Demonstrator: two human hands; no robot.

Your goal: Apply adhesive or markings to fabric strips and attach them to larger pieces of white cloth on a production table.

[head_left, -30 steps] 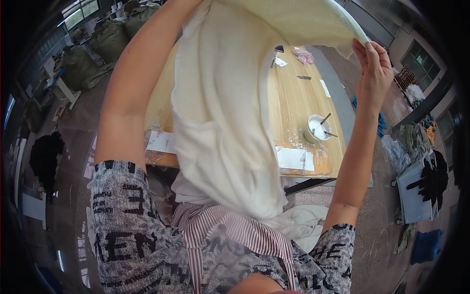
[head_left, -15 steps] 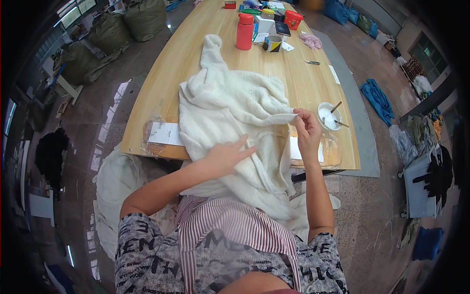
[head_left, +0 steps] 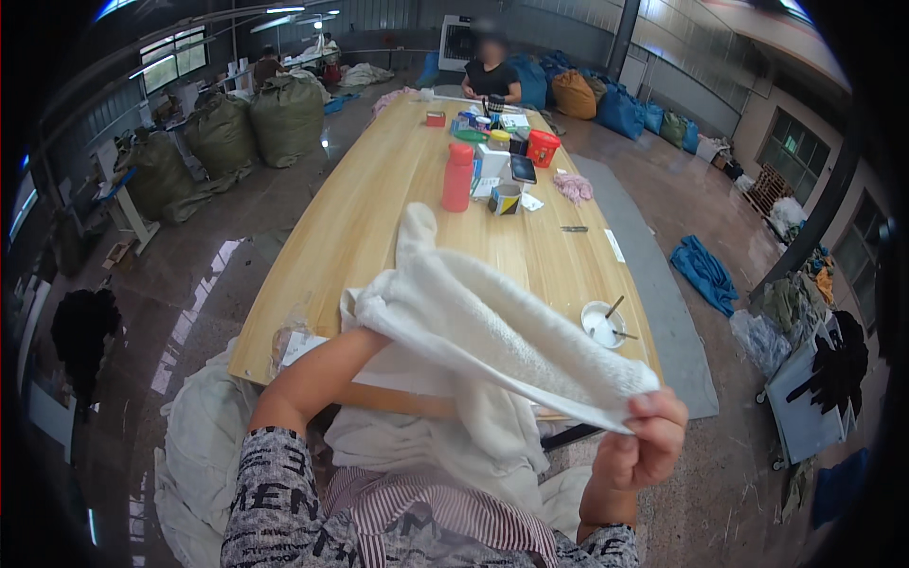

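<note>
A cream-white knitted garment (head_left: pixel 530 327) is stretched up at an angle over the near end of the wooden table, with one tapered part lying toward the far side. My right hand (head_left: pixel 649 440) pinches its lower right edge between thumb and fingers, out past the table's near right corner. From the left, my left forearm (head_left: pixel 317 374) reaches in under the raised cloth; the garment hides that hand and its fingers. More of the white fabric hangs over the near edge onto my striped apron (head_left: pixel 407 516).
On the wooden table (head_left: pixel 331 222) stand a white bowl (head_left: pixel 595 331) with sticks in it, a red bottle (head_left: pixel 456 178), a red tub (head_left: pixel 543 149), small snips (head_left: pixel 574 229) and pink yarn (head_left: pixel 574 187). White cloth (head_left: pixel 199 445) lies low at left. Another person (head_left: pixel 490 76) sits at the far end.
My right hand has pulled the garment's edge toward me and to the right, lifting it. My left hand, earlier lying on the cloth with fingers spread, is now under it. The view has tipped up.
</note>
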